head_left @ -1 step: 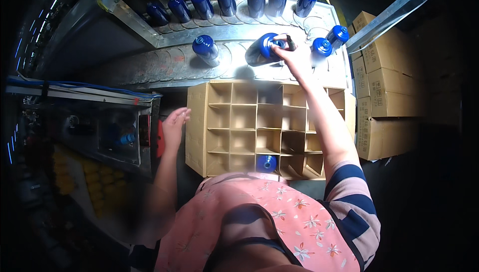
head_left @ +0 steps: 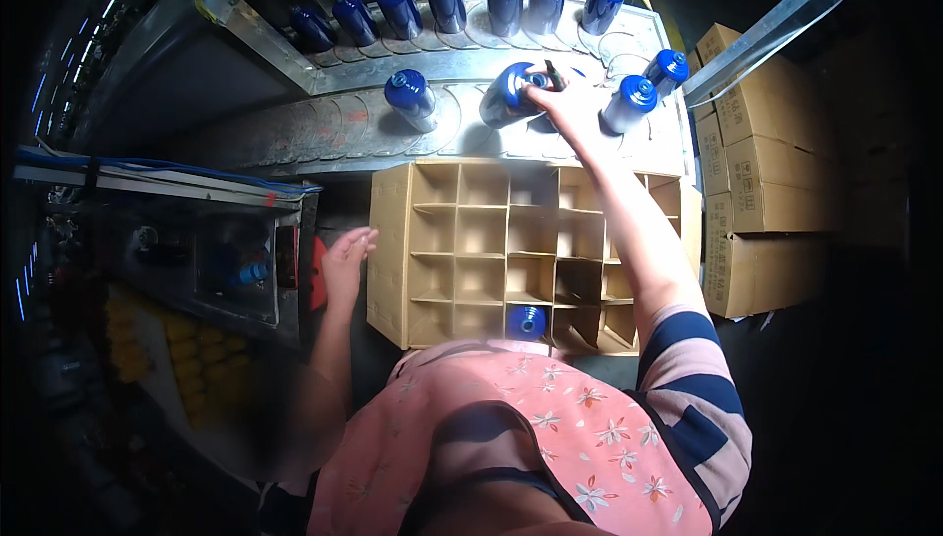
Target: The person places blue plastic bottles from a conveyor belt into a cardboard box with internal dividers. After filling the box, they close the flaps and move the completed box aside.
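My right hand [head_left: 553,97] reaches over the conveyor, its fingers closed round the upper part of a blue bottle [head_left: 503,104], which leans a little. A thin dark stick-like piece [head_left: 555,75] shows at the fingers; its kind is unclear. My left hand [head_left: 346,256] hovers beside the carton's left flap, fingers loosely bent and holding nothing. In front of me sits an open cardboard carton [head_left: 389,251] with a grid of dividers. One blue bottle [head_left: 527,322] stands in a compartment of its nearest row. Another blue bottle [head_left: 411,99] stands on the belt to the left.
Two blue bottles, a nearer one [head_left: 630,104] and a farther one [head_left: 668,69], stand at the conveyor's [head_left: 295,133] right end. Several more line its far lane. A slanted metal bar [head_left: 771,30] rises at the right, before stacked cartons [head_left: 761,172]. A metal machine [head_left: 236,271] stands left.
My right hand has shifted slightly left with the bottle in its grip. The bottle on the left of the belt has moved a little to the right.
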A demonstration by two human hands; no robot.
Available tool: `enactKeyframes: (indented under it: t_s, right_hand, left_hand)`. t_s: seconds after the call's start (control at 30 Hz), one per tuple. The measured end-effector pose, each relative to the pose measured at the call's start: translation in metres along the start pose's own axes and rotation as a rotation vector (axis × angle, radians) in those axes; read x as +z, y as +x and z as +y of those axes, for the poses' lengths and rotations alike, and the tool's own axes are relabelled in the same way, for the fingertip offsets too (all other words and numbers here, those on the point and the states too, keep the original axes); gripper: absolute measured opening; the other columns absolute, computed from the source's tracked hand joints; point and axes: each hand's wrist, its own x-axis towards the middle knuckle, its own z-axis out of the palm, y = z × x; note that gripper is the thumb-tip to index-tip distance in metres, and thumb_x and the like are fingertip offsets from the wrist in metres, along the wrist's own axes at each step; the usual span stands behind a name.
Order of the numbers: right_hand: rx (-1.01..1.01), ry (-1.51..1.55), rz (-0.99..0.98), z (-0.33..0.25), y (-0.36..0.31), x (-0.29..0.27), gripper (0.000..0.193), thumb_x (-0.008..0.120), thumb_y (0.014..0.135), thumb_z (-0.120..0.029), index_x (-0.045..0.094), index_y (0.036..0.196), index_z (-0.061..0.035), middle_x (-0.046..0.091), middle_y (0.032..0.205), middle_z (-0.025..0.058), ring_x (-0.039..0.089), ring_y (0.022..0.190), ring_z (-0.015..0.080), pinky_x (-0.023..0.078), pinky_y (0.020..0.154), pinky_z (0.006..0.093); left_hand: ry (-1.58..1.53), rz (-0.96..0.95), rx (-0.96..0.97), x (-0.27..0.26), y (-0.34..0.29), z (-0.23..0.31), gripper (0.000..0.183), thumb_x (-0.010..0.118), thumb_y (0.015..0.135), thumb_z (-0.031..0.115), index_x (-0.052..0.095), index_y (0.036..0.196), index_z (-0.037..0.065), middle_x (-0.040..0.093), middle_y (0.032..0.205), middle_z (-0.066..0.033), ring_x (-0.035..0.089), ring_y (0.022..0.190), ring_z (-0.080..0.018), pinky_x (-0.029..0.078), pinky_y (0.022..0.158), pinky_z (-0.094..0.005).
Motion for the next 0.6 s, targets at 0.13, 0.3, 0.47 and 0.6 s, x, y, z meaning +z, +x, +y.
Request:
enactKeyframes:
  t_s: [0.13, 0.3, 0.47, 0.6]
  right_hand:
    - [0.104, -0.192, 0.013, 0.037, 0.040, 0.066, 0.032, 0.072, 0.073, -0.024, 0.071, 0.096, -0.0029, 0.067, 0.069, 0.0084, 0.065, 0.064, 0.0107, 0.050, 0.059, 0.0256]
    - [0.157, -0.012, -0.110, 0.056, 0.052, 0.072, 0.032, 0.074, 0.082, -0.028, 0.067, 0.096, -0.0008, 0.062, 0.061, 0.0018, 0.058, 0.053, 0.0084, 0.046, 0.051, 0.0234]
    - [0.119, 0.152, -0.017, 0.058, -0.004, -0.015, 0.035, 0.067, 0.090, -0.028, 0.066, 0.112, -0.0008, 0.058, 0.062, 0.0015, 0.054, 0.050, 0.0073, 0.041, 0.048, 0.0215]
    - [0.321, -0.016, 0.254, 0.117, -0.101, -0.145, 0.031, 0.061, 0.094, -0.030, 0.067, 0.110, -0.0037, 0.063, 0.072, 0.0025, 0.055, 0.061, 0.0070, 0.042, 0.057, 0.0226]
  left_hand:
    - [-0.051, 0.039, -0.010, -0.025, -0.068, -0.022, 0.020, 0.056, 0.095, 0.006, 0.065, 0.111, -0.003, 0.070, 0.104, -0.0115, 0.066, 0.088, -0.0133, 0.051, 0.081, -0.0241]
    - [-0.122, 0.099, 0.006, -0.019, -0.090, -0.024, 0.019, 0.058, 0.094, 0.004, 0.065, 0.110, -0.003, 0.070, 0.104, -0.0117, 0.066, 0.092, -0.0131, 0.050, 0.084, -0.0230]
    - [0.039, -0.245, 0.093, 0.052, -0.098, -0.008, 0.019, 0.062, 0.089, 0.001, 0.071, 0.106, 0.003, 0.071, 0.095, -0.0043, 0.062, 0.089, -0.0081, 0.049, 0.079, -0.0219]
    - [0.266, -0.658, 0.498, 0.136, -0.113, -0.001, 0.024, 0.070, 0.080, 0.008, 0.073, 0.103, 0.013, 0.069, 0.096, -0.0055, 0.062, 0.091, -0.0203, 0.049, 0.080, -0.0301]
